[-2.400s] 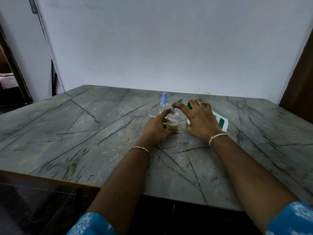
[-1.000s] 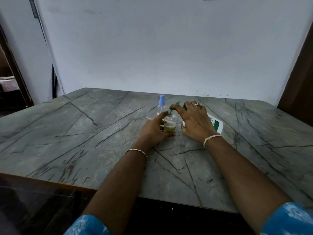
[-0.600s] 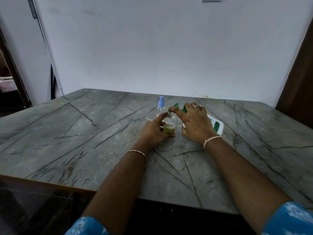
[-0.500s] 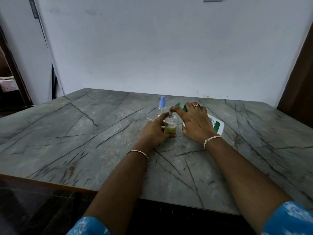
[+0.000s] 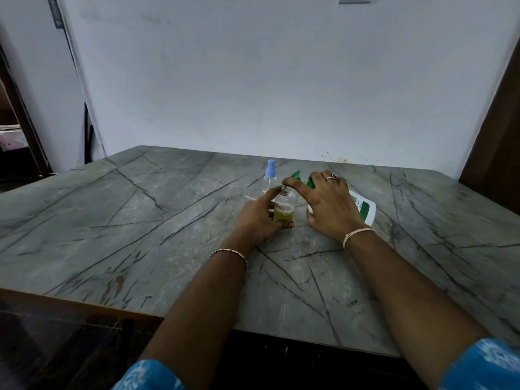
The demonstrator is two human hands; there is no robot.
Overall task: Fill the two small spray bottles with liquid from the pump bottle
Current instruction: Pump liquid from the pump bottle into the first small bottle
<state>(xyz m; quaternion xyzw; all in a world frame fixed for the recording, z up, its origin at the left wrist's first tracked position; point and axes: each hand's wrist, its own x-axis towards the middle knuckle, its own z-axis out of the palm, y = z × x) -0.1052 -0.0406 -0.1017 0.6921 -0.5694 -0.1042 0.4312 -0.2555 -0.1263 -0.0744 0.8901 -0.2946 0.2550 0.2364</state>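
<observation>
Your left hand (image 5: 260, 216) is wrapped round the open spray bottle (image 5: 284, 205), thumb up along its left side. The bottle stands upright on the worktop (image 5: 140, 220), near the middle, with greenish liquid in its lower part. Your right hand (image 5: 330, 204) is curled over the pump bottle (image 5: 364, 208) and grips it near the neck. That bottle is white with a green label and leans low toward the small one, its base pointing off to the right. The green pump head (image 5: 296, 175) shows just above the open mouth, and your forefinger reaches over to that same spot, so whether liquid is running cannot be seen.

Just behind your left hand stands the capped spray bottle (image 5: 270, 177), clear with a pale blue sprayer, its lower part hidden by your fingers. A thin white strip (image 5: 250, 197) lies on the stone beside it — too small to name. A bangle (image 5: 232, 252) circles the left wrist, and the right has a pale band (image 5: 357, 235) and a ring (image 5: 331, 177).
</observation>
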